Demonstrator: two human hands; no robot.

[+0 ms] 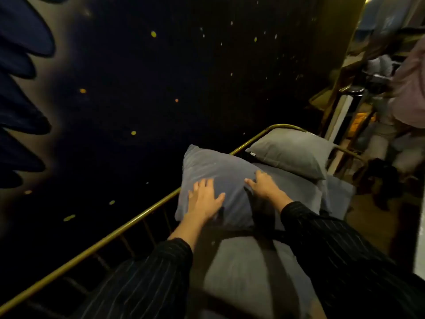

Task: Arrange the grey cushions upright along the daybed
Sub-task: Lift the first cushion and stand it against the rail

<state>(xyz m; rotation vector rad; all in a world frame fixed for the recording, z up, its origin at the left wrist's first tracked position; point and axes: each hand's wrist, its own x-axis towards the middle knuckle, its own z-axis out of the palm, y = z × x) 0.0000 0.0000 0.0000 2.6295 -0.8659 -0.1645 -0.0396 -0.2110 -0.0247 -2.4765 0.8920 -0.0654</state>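
A grey cushion (pixel 216 171) leans upright against the daybed's brass back rail (pixel 119 229). My left hand (pixel 204 199) lies flat on its lower front with fingers spread. My right hand (pixel 264 184) presses on the cushion's right edge, fingers spread, gripping nothing. A second grey cushion (pixel 289 153) leans at the far end of the daybed against the curved end rail. The grey mattress (pixel 248 272) stretches toward me under my dark striped sleeves.
A dark blue wall (pixel 138 88) with yellow dots stands right behind the rail. To the right of the daybed are a wooden floor (pixel 372 217), a white post (pixel 342 116) and cluttered furniture. A dark object (pixel 381 180) lies on the floor by the daybed's end.
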